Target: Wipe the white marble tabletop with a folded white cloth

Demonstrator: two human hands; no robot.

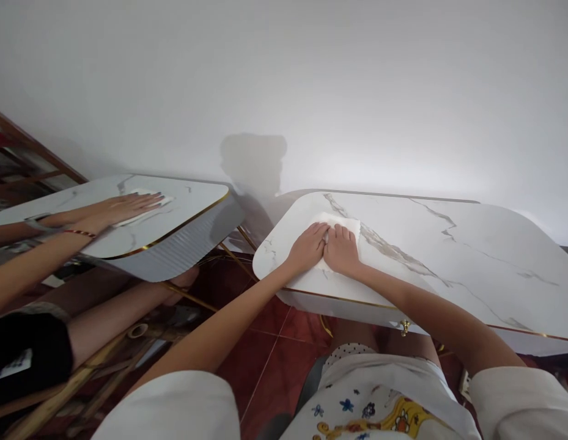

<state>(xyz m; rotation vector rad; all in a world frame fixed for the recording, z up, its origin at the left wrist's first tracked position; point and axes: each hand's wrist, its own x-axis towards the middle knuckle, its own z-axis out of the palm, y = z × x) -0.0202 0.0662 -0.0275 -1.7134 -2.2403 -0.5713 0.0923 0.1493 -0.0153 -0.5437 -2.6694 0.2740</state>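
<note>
A white wipe (352, 226) with a wavy edge, maybe paper or thin cloth, lies spread on the left part of a marble-patterned tabletop (476, 244). My left hand (308, 247) presses on it from above, its fingers lying flat and pointing forward. Close beside it, my right hand (342, 249) rests on the same wipe with flat fingers, and the two hands touch at the fingers. Neither hand is wrapped round the wipe; it is pinned under the palms, which are hidden.
At the left, another person's hands (132, 206) press a white cloth on a second marble-patterned table (205, 192). A gap with red floor tiles (269, 360) separates the tables. A white wall (379, 91) stands behind. A gold knob (405, 327) juts from my table's front.
</note>
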